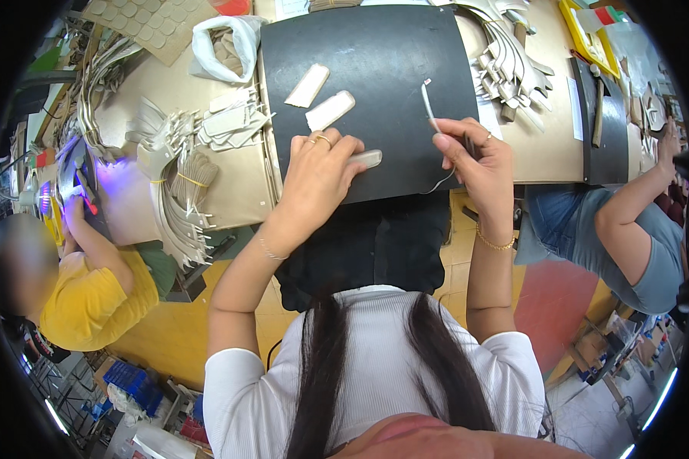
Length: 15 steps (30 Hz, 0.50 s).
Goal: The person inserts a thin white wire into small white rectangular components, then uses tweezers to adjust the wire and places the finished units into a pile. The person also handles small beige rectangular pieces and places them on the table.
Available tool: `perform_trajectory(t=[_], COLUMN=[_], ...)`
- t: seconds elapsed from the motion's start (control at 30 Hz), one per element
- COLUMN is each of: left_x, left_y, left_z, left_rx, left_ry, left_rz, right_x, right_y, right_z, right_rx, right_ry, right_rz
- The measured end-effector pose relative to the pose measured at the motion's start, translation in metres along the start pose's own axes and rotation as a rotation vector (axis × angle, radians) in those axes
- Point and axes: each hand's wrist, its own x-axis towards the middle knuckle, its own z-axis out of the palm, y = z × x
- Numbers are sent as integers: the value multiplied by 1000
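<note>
On the black mat (375, 61) lie two pale, flat oblong pieces, one (308, 85) farther back and one (331, 111) with a rounded end closer to me. My left hand (314, 180) is closed over a third pale oblong piece (367, 158) at the mat's near part, its rounded end sticking out to the right of my thumb. Raised over the mat's right side, my right hand (475, 157) pinches a thin pale strip (427, 101) between thumb and fingers. A thin cord-like end hangs below that hand toward the mat's near edge.
Left of the mat are a heap of pale tabbed pieces (233, 122), a banded bundle (194, 176) and a white bag (226, 47). Curved strips (505, 57) lie at the right, beyond them a hammer (598, 107). People sit on both sides.
</note>
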Motion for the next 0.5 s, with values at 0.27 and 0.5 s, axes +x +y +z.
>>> perform_trajectory(t=[0.27, 0.5], left_x=[-45, -56], left_y=[-3, -3], left_z=[32, 37], left_rx=[316, 271], left_ry=[244, 195], left_rz=[189, 200], right_x=[7, 15], right_y=[18, 39], right_z=[6, 40], right_rx=[-294, -749], right_ry=[-54, -147], right_rz=[-180, -793])
